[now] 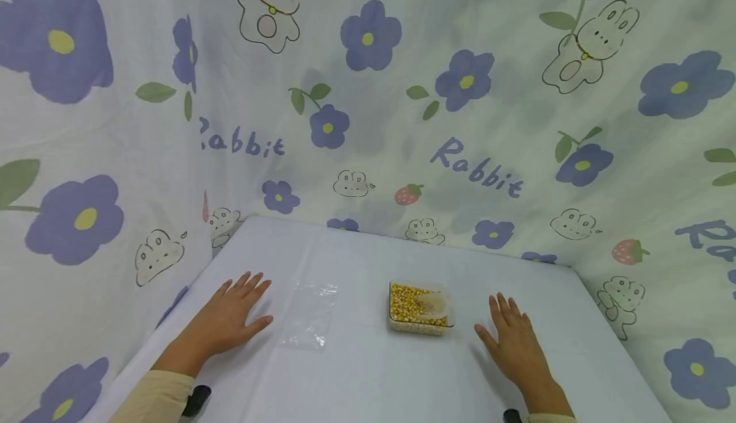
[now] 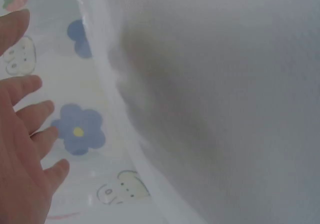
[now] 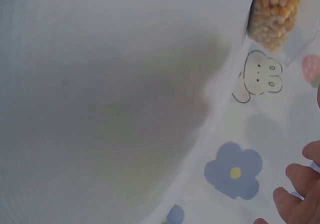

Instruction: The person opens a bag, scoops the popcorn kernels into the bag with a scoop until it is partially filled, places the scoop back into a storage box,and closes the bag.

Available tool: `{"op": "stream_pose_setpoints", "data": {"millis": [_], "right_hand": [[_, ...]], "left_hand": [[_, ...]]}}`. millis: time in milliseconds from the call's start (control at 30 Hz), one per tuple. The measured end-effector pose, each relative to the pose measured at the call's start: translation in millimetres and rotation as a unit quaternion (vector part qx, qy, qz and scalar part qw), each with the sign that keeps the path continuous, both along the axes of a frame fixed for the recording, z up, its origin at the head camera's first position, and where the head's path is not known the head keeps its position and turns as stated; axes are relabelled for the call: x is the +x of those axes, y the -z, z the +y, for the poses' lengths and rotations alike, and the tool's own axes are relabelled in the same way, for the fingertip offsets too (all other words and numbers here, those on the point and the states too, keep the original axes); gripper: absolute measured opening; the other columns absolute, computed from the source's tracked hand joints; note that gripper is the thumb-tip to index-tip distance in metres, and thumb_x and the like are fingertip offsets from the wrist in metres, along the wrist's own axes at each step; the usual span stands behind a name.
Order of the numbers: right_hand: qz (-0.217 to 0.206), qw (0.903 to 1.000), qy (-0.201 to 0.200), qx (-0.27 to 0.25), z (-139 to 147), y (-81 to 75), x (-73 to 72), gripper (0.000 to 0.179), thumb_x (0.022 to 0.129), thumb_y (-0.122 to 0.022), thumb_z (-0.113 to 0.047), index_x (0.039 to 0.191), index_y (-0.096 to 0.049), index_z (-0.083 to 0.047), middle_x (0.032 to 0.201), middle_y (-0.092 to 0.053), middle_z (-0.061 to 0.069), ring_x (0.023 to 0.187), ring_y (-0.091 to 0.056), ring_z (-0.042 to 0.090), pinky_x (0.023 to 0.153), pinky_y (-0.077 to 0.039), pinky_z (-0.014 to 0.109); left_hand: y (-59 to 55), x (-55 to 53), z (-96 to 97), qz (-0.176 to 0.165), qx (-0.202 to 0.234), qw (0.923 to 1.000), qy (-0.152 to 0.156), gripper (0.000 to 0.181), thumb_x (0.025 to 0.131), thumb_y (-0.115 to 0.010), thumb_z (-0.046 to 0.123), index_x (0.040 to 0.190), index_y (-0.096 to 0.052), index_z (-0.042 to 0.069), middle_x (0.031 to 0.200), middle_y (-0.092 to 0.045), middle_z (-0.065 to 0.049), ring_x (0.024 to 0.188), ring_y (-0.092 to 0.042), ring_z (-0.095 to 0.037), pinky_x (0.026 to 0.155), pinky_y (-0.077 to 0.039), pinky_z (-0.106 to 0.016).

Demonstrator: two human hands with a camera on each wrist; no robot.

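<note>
My left hand (image 1: 227, 317) is held over the left part of the table with its fingers spread, touching nothing. To its right a clear plastic bag (image 1: 309, 315) lies flat on the white cloth. Near the middle stands a clear rectangular container (image 1: 418, 330) full of yellow corn kernels (image 1: 404, 301), with a translucent scoop (image 1: 434, 305) resting in them. My right hand (image 1: 513, 340) is to the right of the container, fingers extended and holding nothing. The right wrist view shows the container's corn kernels (image 3: 274, 14) at its top right corner.
A white-covered table (image 1: 368, 384) runs back to a hanging curtain (image 1: 379, 103) printed with purple flowers, rabbits and strawberries. The same cloth closes off the left and right sides. Dark wrist gear (image 1: 197, 401) shows under the left sleeve.
</note>
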State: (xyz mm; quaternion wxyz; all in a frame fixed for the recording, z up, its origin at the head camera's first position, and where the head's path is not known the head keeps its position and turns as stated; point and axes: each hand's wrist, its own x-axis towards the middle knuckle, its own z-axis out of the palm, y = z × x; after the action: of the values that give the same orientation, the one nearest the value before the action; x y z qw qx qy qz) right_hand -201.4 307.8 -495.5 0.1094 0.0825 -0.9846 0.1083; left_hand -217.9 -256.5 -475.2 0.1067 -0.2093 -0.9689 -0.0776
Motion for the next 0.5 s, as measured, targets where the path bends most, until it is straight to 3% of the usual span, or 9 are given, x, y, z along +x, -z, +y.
{"op": "stream_pose_setpoints", "data": {"millis": [367, 500], "right_hand": [[0.008, 0.9991, -0.019, 0.038, -3.0, 0.0, -0.5, 0.076, 0.096, -0.056, -0.049, 0.147, -0.036, 0.002, 0.151, -0.031, 0.025, 0.137, -0.025, 0.047, 0.103, -0.021, 0.067], [-0.012, 0.9991, -0.014, 0.038, -4.9, -6.3, 1.9, 0.077, 0.097, -0.054, -0.05, 0.148, -0.033, 0.003, 0.152, -0.029, 0.025, 0.138, -0.023, 0.047, 0.105, -0.019, 0.066]], "left_hand": [[-2.5, -4.4, 12.2, 0.0, -0.01, 1.0, 0.001, 0.072, 0.093, -0.056, 0.054, 0.145, -0.044, 0.005, 0.149, -0.039, -0.018, 0.139, -0.028, -0.041, 0.109, -0.018, -0.059], [-4.3, -7.3, 15.4, 0.002, -0.012, 0.9999, -0.003, 0.073, 0.093, -0.055, 0.056, 0.145, -0.044, 0.005, 0.15, -0.038, -0.018, 0.139, -0.028, -0.04, 0.109, -0.019, -0.059]]}}
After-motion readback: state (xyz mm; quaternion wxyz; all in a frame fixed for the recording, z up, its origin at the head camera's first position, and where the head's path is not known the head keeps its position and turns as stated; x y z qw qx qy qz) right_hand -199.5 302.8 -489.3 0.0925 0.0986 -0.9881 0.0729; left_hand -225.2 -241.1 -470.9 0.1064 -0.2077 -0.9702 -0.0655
